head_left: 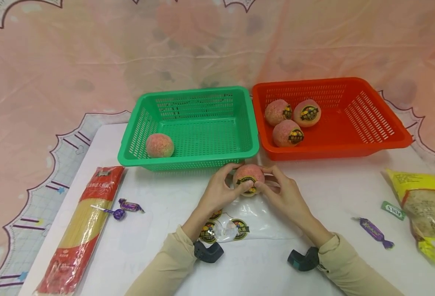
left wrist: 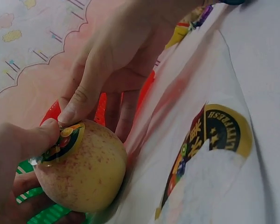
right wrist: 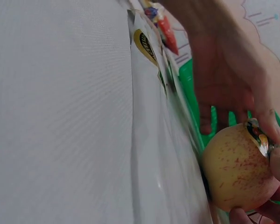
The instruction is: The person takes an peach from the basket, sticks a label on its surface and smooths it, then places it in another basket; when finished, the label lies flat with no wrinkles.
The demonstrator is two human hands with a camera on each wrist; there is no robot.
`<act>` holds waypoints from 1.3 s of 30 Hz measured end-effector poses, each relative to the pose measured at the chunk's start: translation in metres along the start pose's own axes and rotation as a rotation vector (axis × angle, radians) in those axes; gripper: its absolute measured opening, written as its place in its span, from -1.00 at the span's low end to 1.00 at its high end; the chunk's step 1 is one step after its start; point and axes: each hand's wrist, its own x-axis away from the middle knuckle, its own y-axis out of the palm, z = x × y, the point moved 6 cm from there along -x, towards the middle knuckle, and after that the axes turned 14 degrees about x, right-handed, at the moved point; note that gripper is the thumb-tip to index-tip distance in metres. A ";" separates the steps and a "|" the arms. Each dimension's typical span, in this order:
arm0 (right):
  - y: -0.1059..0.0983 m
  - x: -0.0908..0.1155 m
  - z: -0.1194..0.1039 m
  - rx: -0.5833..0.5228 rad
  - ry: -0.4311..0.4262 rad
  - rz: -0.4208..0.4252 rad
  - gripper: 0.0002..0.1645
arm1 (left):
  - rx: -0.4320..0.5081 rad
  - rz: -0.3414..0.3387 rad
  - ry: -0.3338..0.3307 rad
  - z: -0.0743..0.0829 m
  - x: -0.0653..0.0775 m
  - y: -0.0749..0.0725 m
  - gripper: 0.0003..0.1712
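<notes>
A pinkish-yellow peach (head_left: 249, 170) sits between both hands in front of the green basket. My left hand (head_left: 219, 187) grips its left side, fingers curved around it. My right hand (head_left: 285, 195) holds the other side, with gaps showing between its fingers. Both thumbs press on a black-and-gold round sticker (left wrist: 67, 144) on the peach's skin; in the left wrist view part of its edge looks raised. Beneath the hands lies a glossy sticker sheet (head_left: 273, 224) with several similar stickers along its left part, some partly hidden by the left wrist.
The green basket (head_left: 188, 161) contains one peach (head_left: 160, 145); the red basket (head_left: 336, 153) contains three stickered ones. At left lie a noodle pack (head_left: 88, 220), a lollipop (head_left: 119, 214) and a purple candy (head_left: 130, 205). A yellow bag (head_left: 424, 209), green candy (head_left: 393, 210) and another purple candy (head_left: 373, 231) lie right.
</notes>
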 end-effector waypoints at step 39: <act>0.014 -0.008 0.038 -0.150 -0.073 -0.152 -0.37 | 0.119 0.024 -0.057 -0.014 -0.006 -0.005 -0.44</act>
